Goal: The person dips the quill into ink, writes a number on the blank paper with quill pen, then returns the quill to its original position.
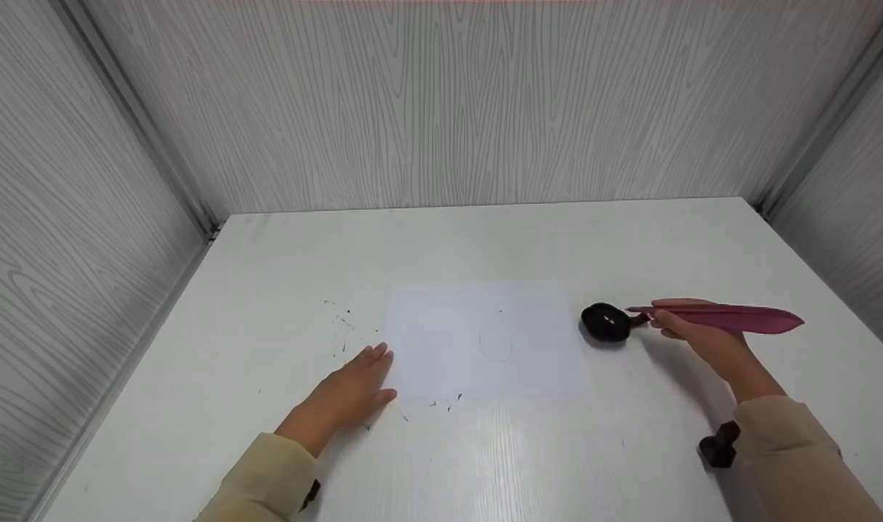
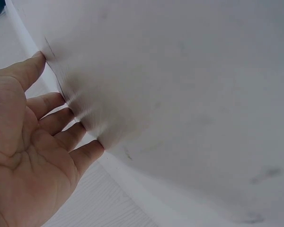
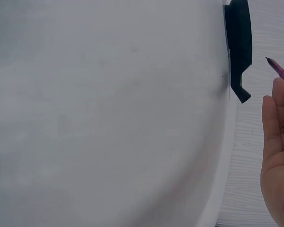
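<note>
A white sheet of paper (image 1: 485, 341) lies in the middle of the white table (image 1: 630, 239), with a faint oval drawn on it. My left hand (image 1: 372, 362) rests flat on the table, its straight fingertips (image 2: 61, 99) touching the sheet's left edge. To the right of the sheet stands a small black inkwell (image 1: 605, 322). My right hand (image 1: 662, 319) pinches a pink feather quill (image 1: 731, 318) held almost level. The quill's tip (image 3: 274, 65) points at the inkwell (image 3: 240, 47) and hovers just beside it.
Small dark ink specks (image 1: 340, 319) dot the table left of the sheet, and more lie below its front edge. Grey wood-grain walls (image 1: 441, 109) close in the table at the back, left and right. A black mount (image 1: 718, 444) sits on my right wrist.
</note>
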`<state>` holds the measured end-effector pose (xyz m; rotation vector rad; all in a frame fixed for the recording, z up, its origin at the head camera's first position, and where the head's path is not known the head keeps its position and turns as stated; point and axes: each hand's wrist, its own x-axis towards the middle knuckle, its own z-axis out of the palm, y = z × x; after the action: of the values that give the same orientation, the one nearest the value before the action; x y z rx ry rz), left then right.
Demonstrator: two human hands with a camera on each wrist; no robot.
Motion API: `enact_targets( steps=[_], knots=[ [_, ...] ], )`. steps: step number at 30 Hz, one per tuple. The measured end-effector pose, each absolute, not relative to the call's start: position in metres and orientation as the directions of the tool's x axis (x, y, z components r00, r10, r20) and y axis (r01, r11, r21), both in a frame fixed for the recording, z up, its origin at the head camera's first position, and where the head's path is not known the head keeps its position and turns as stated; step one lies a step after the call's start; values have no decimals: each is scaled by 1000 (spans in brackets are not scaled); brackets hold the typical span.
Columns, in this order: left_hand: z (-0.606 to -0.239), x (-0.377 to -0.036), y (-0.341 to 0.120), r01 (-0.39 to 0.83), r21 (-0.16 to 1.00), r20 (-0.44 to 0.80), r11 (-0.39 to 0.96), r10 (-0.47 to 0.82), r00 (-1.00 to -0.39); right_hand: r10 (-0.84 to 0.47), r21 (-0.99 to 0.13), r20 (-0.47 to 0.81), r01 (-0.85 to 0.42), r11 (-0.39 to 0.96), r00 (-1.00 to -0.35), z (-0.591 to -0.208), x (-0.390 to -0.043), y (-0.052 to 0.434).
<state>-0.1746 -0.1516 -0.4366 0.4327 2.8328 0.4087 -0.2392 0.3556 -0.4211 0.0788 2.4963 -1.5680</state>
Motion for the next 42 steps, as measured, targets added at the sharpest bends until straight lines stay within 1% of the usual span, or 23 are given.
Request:
enact_targets(
  steps=[3, 7, 12, 15, 17, 19, 21, 22, 23, 25, 26, 27, 28, 32, 35, 42],
  knots=[
    [-436, -174, -152, 255, 315, -197, 914, 326, -925, -67, -876, -190, 138, 462, -980, -420, -239, 357],
    [-435, -174, -152, 254, 318, -198, 914, 326, -925, -102, -870, -137, 71, 487, -985, -420, -238, 357],
    [-435, -175, -151, 253, 313, -204, 915, 325, -924, -163, -874, 37, -111, 473, -986, -424, -237, 356],
    [-436, -176, -152, 246, 314, -214, 917, 321, -922, -206, -867, 134, -215, 449, -969, -427, -236, 356],
    [-437, -177, -152, 241, 318, -222, 917, 319, -921, -223, -867, 181, -262, 424, -958, -428, -236, 355],
    [-437, -177, -151, 236, 318, -227, 918, 315, -921, -243, -841, 261, -343, 419, -934, -430, -235, 354],
    [-438, -178, -151, 236, 316, -227, 919, 315, -922, -295, -760, 408, -501, 415, -864, -432, -235, 353],
    [-439, -178, -152, 237, 315, -225, 919, 315, -922, -323, -697, 482, -580, 422, -814, -432, -235, 352],
    [-439, -178, -152, 235, 314, -226, 920, 313, -923, -350, -612, 551, -653, 447, -757, -433, -234, 351],
    [-440, -179, -152, 237, 314, -223, 920, 314, -923, -395, -452, 648, -746, 490, -652, -434, -235, 350],
    [-440, -179, -152, 238, 314, -220, 919, 315, -923, -416, -388, 667, -765, 514, -618, -434, -235, 350],
    [-440, -179, -152, 237, 317, -219, 918, 315, -924, -435, -336, 664, -762, 554, -609, -434, -234, 350],
    [-440, -178, -152, 237, 320, -219, 917, 315, -924, -452, -299, 647, -749, 591, -615, -434, -234, 350],
    [-441, -178, -152, 234, 326, -218, 916, 314, -924, -490, -210, 490, -643, 736, -721, -432, -228, 352],
    [-440, -178, -152, 234, 325, -218, 916, 314, -924, -517, -120, 402, -603, 789, -756, -431, -225, 354],
    [-440, -177, -152, 236, 320, -212, 917, 312, -926, -536, 40, 278, -548, 836, -797, -433, -219, 349]
  ],
)
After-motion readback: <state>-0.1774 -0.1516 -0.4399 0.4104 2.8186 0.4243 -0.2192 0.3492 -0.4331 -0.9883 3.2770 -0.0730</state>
